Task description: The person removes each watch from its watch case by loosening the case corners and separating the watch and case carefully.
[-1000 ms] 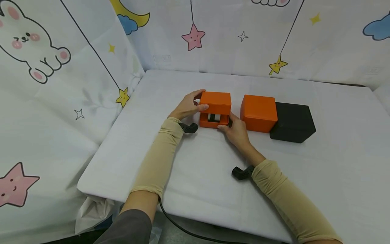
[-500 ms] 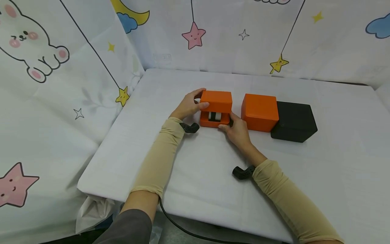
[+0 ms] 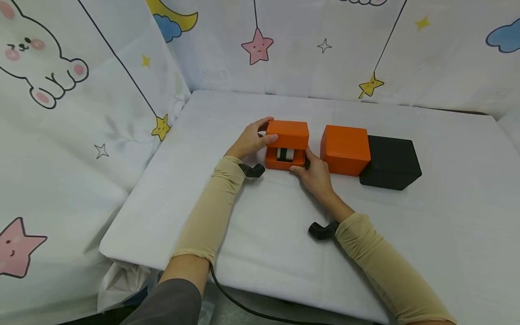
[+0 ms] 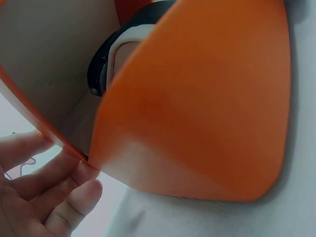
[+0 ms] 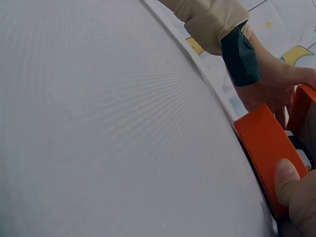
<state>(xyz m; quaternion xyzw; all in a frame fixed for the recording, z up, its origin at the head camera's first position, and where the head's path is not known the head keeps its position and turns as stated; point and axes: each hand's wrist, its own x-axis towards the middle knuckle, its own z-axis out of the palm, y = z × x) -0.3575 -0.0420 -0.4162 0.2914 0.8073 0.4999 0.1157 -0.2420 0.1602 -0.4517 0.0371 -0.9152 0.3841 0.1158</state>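
Note:
A small orange hinged box stands partly open, its lid (image 3: 287, 134) tilted up over the base (image 3: 280, 165). Inside sits a pale cushion with a dark band (image 3: 285, 155) round it, which looks like a watch strap; the lid hides the rest. My left hand (image 3: 248, 141) holds the lid at its left side, thumb on the front face. With my right hand (image 3: 318, 175) I grip the base at its right corner; the thumb (image 5: 286, 180) presses its front wall in the right wrist view. Close up in the left wrist view, the dark band (image 4: 98, 69) shows behind the orange side wall (image 4: 207, 108).
To the right stand a larger orange box (image 3: 345, 151) and a black box (image 3: 391, 162), side by side. They rest on a white-covered table (image 3: 268, 225) with a printed curtain (image 3: 300, 67) behind it. A black cable (image 3: 243, 309) hangs below the near edge.
The lid has risen very slightly, so a little more of the cushion and dark band shows. Both hands keep their places on the box.

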